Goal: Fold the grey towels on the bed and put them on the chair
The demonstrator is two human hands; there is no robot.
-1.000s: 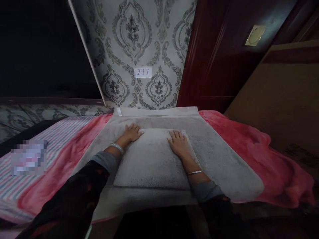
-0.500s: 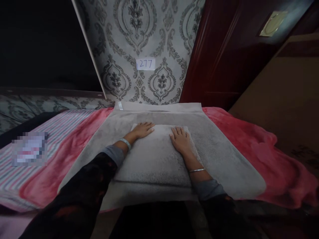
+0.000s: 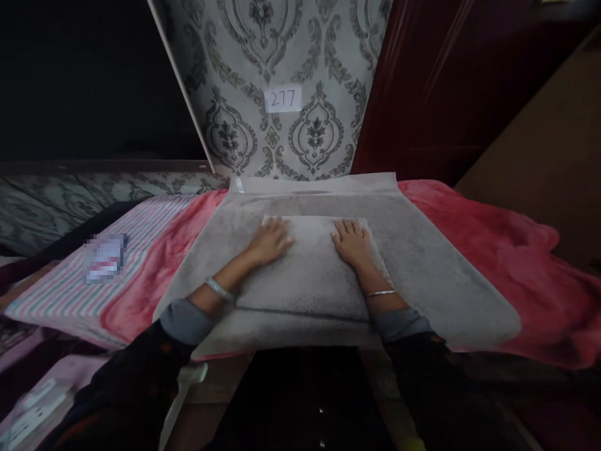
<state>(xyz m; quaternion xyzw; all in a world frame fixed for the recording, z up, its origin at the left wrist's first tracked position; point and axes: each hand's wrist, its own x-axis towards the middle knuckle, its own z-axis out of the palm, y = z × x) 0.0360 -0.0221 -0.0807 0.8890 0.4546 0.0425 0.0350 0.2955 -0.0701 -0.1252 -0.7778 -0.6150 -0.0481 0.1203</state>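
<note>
Red fleece blanket is stretching across the whole width of the view, bunching in soft folds toward 3 o'clock. Damask wallpaper in grey and white is rising at 12 o'clock, between a black panel at 10 o'clock and a dark red wooden door at 1 o'clock. A brown board is leaning at 2 o'clock. A striped sheet is lying at 9 o'clock, overlapping the blanket's edge.

A large grey towel is lying flat on the blanket at the centre, its far end reaching toward the wallpaper. On it, a folded square of towel is sitting at the middle, with a straight fold line crossing near its lower edge.

Both hands are open, palms down and fingers spread, gripping nothing. The left hand is resting at the square's far left corner, and the right hand is resting at its far right corner, both touching the towel. A silver bangle is circling the left wrist, and a thinner one is circling the right. Grey cuffs are showing under dark sleeves. A pixelated card is lying on the striped sheet, its details blurred, and a paper label reading 277 is sticking to the wallpaper.
</note>
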